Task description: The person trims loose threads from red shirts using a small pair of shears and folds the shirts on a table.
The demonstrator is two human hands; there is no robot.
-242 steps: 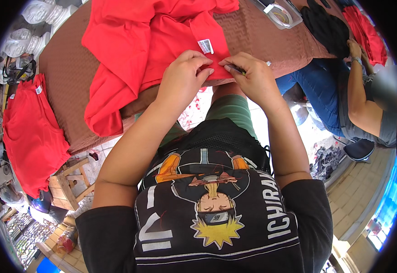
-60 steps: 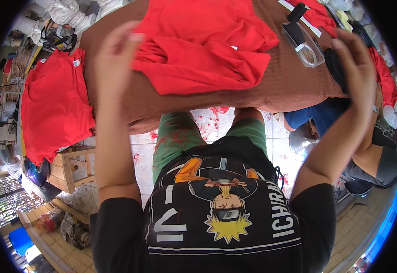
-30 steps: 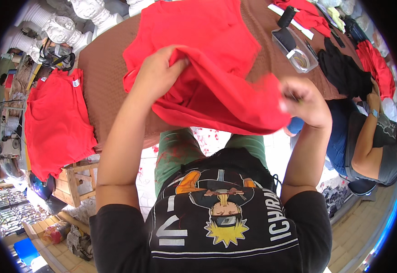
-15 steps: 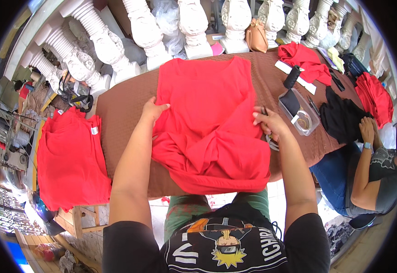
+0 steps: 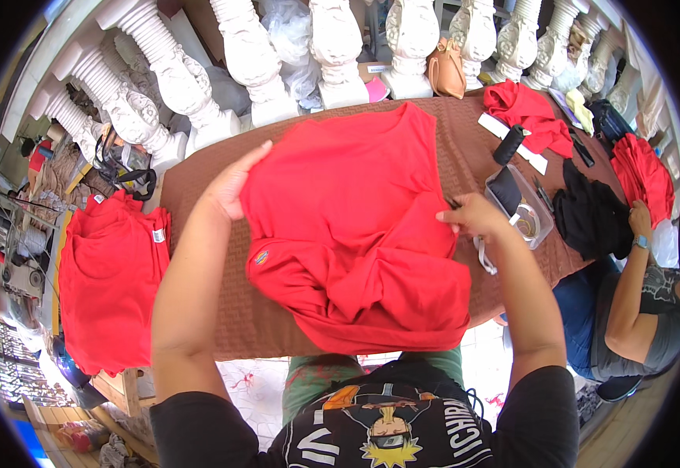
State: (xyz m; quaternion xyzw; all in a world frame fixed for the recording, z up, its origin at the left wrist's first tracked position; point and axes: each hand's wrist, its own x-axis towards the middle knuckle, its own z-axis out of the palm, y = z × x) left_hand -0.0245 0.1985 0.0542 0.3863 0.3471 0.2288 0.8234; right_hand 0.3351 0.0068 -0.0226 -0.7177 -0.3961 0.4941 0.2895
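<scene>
A red sleeveless top (image 5: 348,179) lies spread in front of me, its neckline away from me and its lower part bunched in folds nearer my body. A small oval patch shows on its left side. My left hand (image 5: 235,183) grips the top's left edge near the shoulder, thumb underneath or hidden by cloth. At the right edge, my right hand (image 5: 476,218) is closed around what look like scissors (image 5: 483,256); pale loops hang below the palm and a dark tip pokes out by the fingers. Its fingertips also touch the red cloth.
A brown quilted cloth (image 5: 207,210) covers the table. Folded red garments (image 5: 114,281) lie at the left. To the right are a black thread spool (image 5: 509,145), a clear plastic box (image 5: 543,210), black fabric (image 5: 589,210) and a seated person (image 5: 636,312). White balusters (image 5: 336,47) line the far side.
My left hand has moved up and outward along the top's left edge, pulling that shoulder leftward and tilting the garment. The patch has come into view. My right hand has shifted slightly.
</scene>
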